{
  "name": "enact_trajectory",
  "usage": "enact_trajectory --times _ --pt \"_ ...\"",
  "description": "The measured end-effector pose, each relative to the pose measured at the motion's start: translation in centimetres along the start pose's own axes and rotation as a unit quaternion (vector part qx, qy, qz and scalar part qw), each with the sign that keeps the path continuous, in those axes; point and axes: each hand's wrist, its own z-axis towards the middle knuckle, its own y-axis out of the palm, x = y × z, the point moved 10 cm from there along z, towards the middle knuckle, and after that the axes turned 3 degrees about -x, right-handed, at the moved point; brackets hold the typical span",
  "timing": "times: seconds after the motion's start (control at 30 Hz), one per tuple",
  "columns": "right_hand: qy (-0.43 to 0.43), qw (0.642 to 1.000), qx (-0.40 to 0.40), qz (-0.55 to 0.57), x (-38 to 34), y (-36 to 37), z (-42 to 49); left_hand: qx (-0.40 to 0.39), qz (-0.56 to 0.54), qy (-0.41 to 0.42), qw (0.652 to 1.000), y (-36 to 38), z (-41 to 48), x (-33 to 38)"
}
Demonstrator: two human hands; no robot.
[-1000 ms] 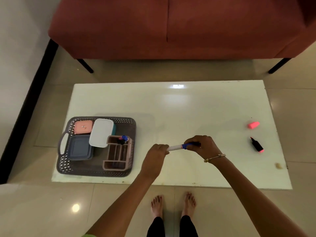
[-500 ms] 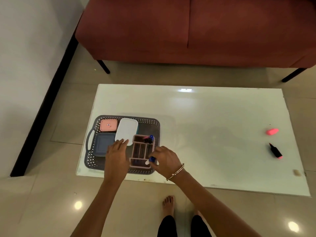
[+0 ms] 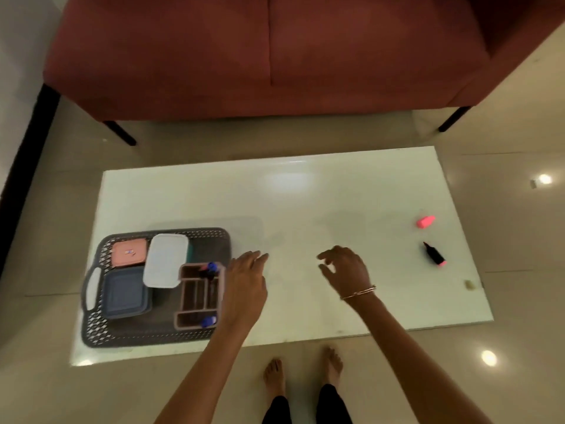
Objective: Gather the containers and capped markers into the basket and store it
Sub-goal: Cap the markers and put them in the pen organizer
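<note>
Grey perforated plastic basket (image 3: 101,332) sits at the near-left corner of the glossy white rectangular table (image 3: 305,203), white handle at its left end. Inside: a small pink square lidded container (image 3: 128,251) at the back left, a dark blue square lidded container (image 3: 125,293) in front of it, a white rectangular lid w/ teal box underneath (image 3: 165,260) lying tilted across the middle, & a pink-brown divided plastic caddy (image 3: 198,296) on the right side. Two blue-capped markers in the caddy – one at the far end (image 3: 211,267), one at the near end (image 3: 208,321).

Left hand (image 3: 244,289) hovers just beside the basket's right edge, fingers released & stretched fwd, nothing in it. Right hand (image 3: 345,270), thin bracelet on the wrist, floats over bare tabletop – fingers loosely curled, spread, empty.

Well apart, near the table's right edge: a loose pink highlighter cap (image 3: 425,221) & behind the hand's reach a black-bodied pink highlighter (image 3: 434,254), uncapped, tip pointing away. Red-brown sofa (image 3: 269,56) stands behind the table.
</note>
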Motion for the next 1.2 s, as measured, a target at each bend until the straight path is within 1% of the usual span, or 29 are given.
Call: enact_trajectory --times 0.03,0.1,0.17,0.23,0.33,0.43,0.53,0.63,0.7,0.77,0.83,0.9,0.97,1.03,1.1,1.2 --pt "0.045 0.999 0.014 0.001 3.9 -1.9 0.3 -0.012 0.0 0.014 1.0 1.9 0.8 1.5" --pt "0.126 0.991 0.039 0.0 11.8 -5.4 0.5 -0.023 0.018 0.07 0.997 5.9 2.8 5.8" --pt "0.186 0.981 0.053 -0.008 18.7 -7.8 0.5 -0.03 0.035 0.125 0.991 9.8 5.2 10.6" --pt "0.232 0.971 0.054 -0.023 23.7 -8.7 0.6 -0.041 0.041 0.163 0.985 13.4 7.6 15.0" --pt "0.253 0.965 0.054 -0.044 28.9 -9.0 1.3 -0.071 0.053 0.202 0.975 19.5 11.5 21.1" --pt "0.253 0.965 0.037 -0.054 31.9 -8.0 1.7 -0.1 0.077 0.222 0.967 24.6 14.4 25.8" --pt "0.237 0.97 0.035 -0.048 33.2 -6.9 1.7 -0.109 0.1 0.213 0.966 27.9 16.6 28.4" --pt "0.229 0.972 0.037 -0.029 33.9 -6.1 1.0 -0.12 0.071 0.201 0.97 30.1 18.0 30.2" --pt "0.229 0.972 0.048 -0.006 34.4 -6.0 0.8 -0.119 0.068 0.197 0.971 31.1 18.8 31.2" --pt "0.225 0.974 0.036 -0.006 34.9 -5.6 0.9 -0.113 0.074 0.194 0.972 31.9 19.6 31.9" --pt "0.218 0.975 0.03 -0.02 35.0 -5.3 1.0 -0.105 0.089 0.192 0.972 32.3 20.1 32.2" --pt "0.212 0.976 0.048 -0.017 35.0 -5.5 1.2 -0.09 0.095 0.183 0.974 32.3 20.4 31.8" --pt "0.227 0.972 0.067 0.006 35.1 -6.0 1.1 -0.086 0.073 0.155 0.981 32.0 20.6 30.7" --pt "0.251 0.963 0.089 0.033 35.1 -6.8 0.9 -0.111 0.021 0.122 0.986 31.6 20.7 29.2" --pt "0.258 0.956 0.128 0.062 34.3 -8.3 0.7 -0.142 -0.088 0.074 0.983 30.2 20.5 27.1" --pt "0.232 0.954 0.168 0.084 31.3 -10.5 0.5 -0.182 -0.246 0.012 0.952 26.7 18.6 24.0"
